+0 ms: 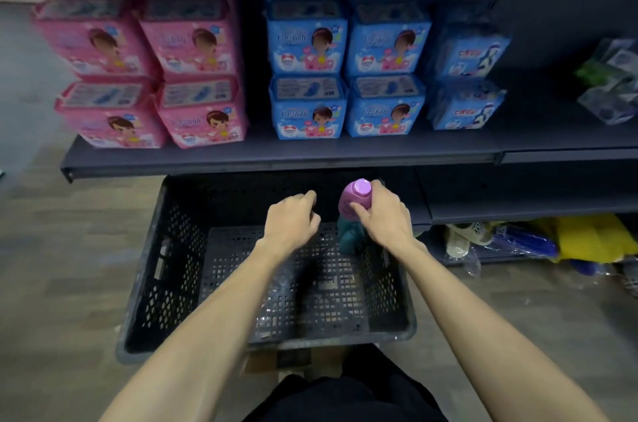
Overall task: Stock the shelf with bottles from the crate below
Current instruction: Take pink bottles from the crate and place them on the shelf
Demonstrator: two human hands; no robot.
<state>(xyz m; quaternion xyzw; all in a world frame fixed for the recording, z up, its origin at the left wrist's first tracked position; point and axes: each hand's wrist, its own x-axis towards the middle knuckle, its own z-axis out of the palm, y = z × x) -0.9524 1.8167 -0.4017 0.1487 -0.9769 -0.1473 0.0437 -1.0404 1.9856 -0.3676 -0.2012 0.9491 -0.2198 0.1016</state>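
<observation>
A black perforated plastic crate (165, 283) stands on the floor below the dark shelf (276, 159). My right hand (383, 214) grips a teal bottle (347, 235) with a purple cap, held upright over the crate's far right side. My left hand (291, 219) hovers over the crate's middle beside the bottle, fingers curled loosely with nothing in them. The crate's mesh bottom shows no other bottles.
Pink packs (193, 41) and blue packs (307, 48) fill the shelf's left and middle in two-high stacks. The shelf's right part holds only a few clear packages (611, 83). Sandals and yellow and blue bags (552, 242) lie under the lower shelf at right.
</observation>
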